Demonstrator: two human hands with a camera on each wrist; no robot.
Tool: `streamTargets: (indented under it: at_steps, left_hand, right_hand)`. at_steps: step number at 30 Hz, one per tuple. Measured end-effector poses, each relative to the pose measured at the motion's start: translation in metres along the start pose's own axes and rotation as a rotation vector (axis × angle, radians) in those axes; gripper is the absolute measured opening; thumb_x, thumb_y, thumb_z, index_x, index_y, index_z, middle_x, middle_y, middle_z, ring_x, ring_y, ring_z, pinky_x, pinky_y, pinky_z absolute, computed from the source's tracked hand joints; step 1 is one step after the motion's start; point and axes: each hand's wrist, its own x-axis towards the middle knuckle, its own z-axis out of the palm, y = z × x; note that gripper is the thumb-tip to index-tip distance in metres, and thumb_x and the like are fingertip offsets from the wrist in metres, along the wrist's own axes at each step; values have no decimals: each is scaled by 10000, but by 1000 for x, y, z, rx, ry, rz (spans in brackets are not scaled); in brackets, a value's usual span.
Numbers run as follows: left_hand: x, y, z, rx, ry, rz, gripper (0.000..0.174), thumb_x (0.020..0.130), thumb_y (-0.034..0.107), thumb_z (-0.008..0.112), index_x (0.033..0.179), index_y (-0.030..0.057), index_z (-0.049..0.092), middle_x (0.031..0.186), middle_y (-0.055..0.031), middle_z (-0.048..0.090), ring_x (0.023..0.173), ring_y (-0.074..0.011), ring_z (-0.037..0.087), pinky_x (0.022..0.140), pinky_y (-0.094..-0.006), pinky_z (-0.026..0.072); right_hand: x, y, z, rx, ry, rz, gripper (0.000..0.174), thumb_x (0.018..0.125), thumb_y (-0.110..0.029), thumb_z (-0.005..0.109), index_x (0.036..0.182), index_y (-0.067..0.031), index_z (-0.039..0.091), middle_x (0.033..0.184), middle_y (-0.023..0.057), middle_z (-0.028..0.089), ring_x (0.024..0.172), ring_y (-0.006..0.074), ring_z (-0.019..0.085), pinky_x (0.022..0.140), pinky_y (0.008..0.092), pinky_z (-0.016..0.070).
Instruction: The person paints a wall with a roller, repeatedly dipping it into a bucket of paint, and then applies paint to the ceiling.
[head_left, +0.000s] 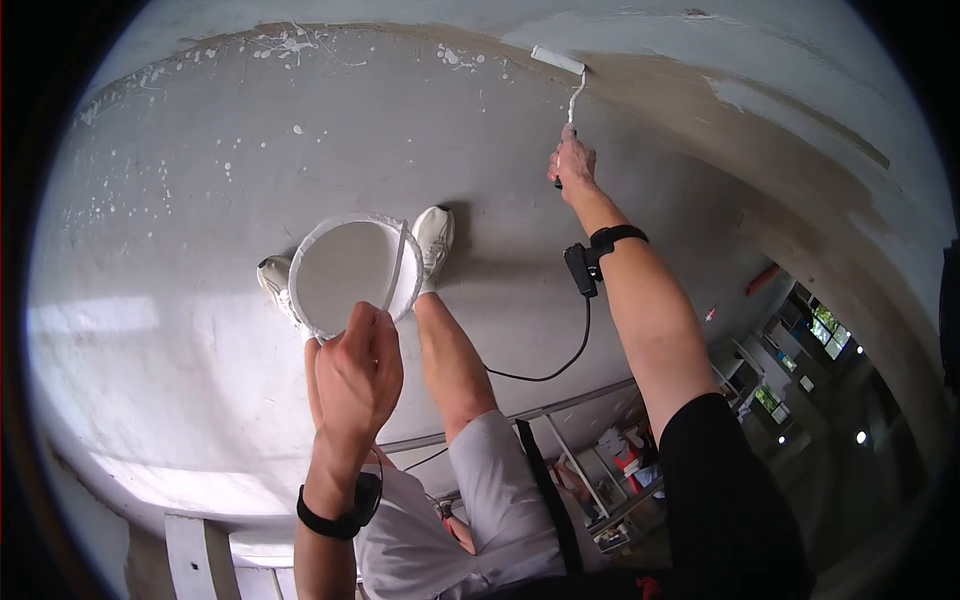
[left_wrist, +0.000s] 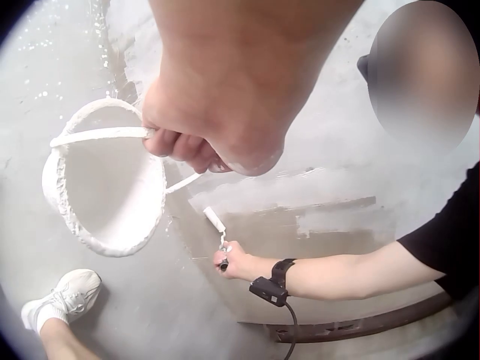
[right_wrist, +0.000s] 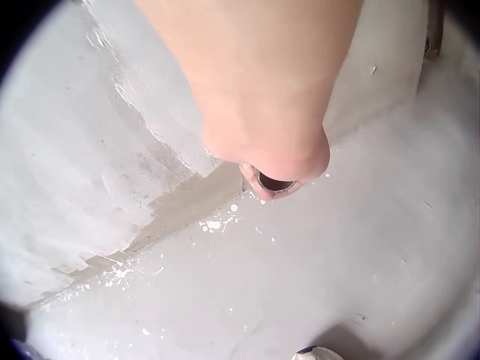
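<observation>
White bucket [head_left: 407, 285] held by its handle [head_left: 399, 260] in the curled fingers of the left hand [head_left: 357, 365], between two shoes [head_left: 433, 238]. Farther out, white roller [head_left: 558, 61] gripped in the right hand [head_left: 574, 165], near the tan strip [head_left: 650, 95] of the wall [head_left: 720, 50]; impossible to tell whether touching. Paint spots [head_left: 285, 45] on grey floor [head_left: 500, 190].

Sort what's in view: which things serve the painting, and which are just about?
Job: left hand, holding bucket by its handle; right hand, gripping paint roller; partly coated wall.
Just about: right-wrist camera, its cable; elongated red object, unidentifiable.
</observation>
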Motion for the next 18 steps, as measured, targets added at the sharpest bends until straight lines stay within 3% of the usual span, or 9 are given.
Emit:
streamTargets:
  at_steps: [4, 12, 18]
  left_hand:
    - [5, -3, 2, -28, -2, 3, 151, 940, 30, 533, 801, -10, 490, 561, -190, 505, 474, -377, 516, 469, -385, 397]
    - [6, 21, -10, 10, -9, 11, 159, 935, 40, 545, 795, -2, 483, 558, -186, 520, 502, -400, 530, 481, -405, 410]
    - [6, 31, -11, 7, -11, 68, 167, 938, 49, 550, 794, 4, 477, 561, -183, 527, 510, -403, 528, 482, -413, 410]
  right_hand:
    - [-27, 8, -16, 128, -66, -22, 443, 998, -449, 472, 722, -109, 401, 558, 0, 368, 404, 121, 344, 372, 297, 317]
    - [-132, -30, -126, 305, -239, -137, 448, 999, -533, 450, 800, -131, 451, 551, -30, 390, 390, 88, 327, 389, 275, 282]
    - [-196, -54, -180, 424, -192, -269, 466, 1003, -554, 412, 815, -133, 481, 546, -29, 400, 379, 85, 334, 377, 257, 278]
